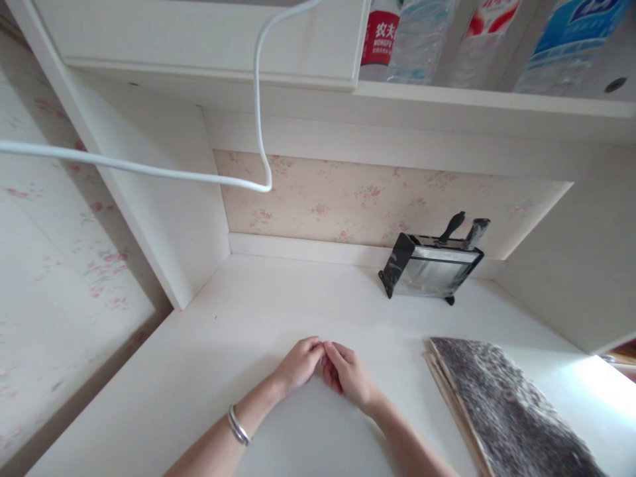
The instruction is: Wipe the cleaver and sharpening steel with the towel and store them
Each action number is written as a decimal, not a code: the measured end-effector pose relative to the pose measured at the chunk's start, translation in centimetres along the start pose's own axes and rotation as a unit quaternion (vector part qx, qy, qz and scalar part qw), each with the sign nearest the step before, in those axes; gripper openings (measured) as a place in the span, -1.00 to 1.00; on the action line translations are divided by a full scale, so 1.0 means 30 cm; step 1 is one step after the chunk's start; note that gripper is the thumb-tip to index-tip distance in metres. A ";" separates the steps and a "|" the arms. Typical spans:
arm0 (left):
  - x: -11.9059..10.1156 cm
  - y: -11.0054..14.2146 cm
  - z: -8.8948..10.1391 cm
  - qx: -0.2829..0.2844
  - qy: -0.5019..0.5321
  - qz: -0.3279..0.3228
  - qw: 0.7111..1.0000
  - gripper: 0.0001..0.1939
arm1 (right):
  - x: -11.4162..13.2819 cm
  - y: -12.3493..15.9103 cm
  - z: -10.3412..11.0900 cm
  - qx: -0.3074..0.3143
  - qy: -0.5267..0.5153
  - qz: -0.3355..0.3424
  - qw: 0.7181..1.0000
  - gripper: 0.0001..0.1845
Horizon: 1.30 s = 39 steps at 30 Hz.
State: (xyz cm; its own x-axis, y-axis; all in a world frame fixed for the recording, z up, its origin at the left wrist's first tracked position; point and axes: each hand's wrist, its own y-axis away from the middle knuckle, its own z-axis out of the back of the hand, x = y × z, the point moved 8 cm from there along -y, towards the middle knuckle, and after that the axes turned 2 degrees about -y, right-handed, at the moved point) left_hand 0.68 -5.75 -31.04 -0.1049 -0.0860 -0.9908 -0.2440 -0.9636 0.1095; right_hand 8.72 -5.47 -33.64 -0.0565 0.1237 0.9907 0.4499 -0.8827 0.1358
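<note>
My left hand (pixel 301 363) and my right hand (pixel 346 372) meet fingertip to fingertip just above the white desktop (pixel 268 298). Both are closed, with thumbs pressed against curled fingers. Whatever may be pinched between them is hidden or too small to name. A silver bangle (pixel 239 424) circles my left wrist. Nearest to my right hand lies a folded, shaggy grey-brown cloth or mat (pixel 501 397) with a tan edge.
A knife block (pixel 434 268) with black ends and two handles stands at the back right. Water bottles (pixel 380 36) sit on the shelf (pixel 477 99) above. A white cable (pixel 199 175) crosses the upper left, close to the camera. Side panels (pixel 169 192) flank the desk.
</note>
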 end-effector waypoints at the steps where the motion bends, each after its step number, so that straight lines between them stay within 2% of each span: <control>1: -0.001 -0.001 0.004 -0.007 -0.005 -0.006 1.000 -0.72 | 0.001 0.000 0.000 -0.001 0.003 0.001 1.000 -0.44; 11: 0.005 0.000 0.008 -0.005 -0.022 0.018 1.000 -0.72 | 0.003 0.000 0.000 -0.001 -0.001 0.005 1.000 -0.45; 19: 0.019 -0.009 0.014 -0.017 -0.031 -0.003 0.999 -0.71 | 0.004 0.003 0.001 -0.003 0.002 0.002 1.000 -0.45; 30: 0.006 0.002 0.005 -0.002 -0.016 0.019 1.000 -0.71 | -0.001 0.003 0.002 -0.005 0.011 -0.002 1.000 -0.43; 39: 0.007 -0.004 0.021 -0.021 -0.051 -0.013 0.998 -0.70 | 0.002 0.004 0.000 0.000 0.011 -0.002 1.000 -0.44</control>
State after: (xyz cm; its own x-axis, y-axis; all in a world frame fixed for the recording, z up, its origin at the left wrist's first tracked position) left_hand 0.08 -5.49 -31.23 -0.1965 -0.0368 -0.9798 -0.2080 -0.9750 0.0783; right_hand 8.76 -5.59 -33.57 -0.0779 0.1166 0.9901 0.4497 -0.8822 0.1393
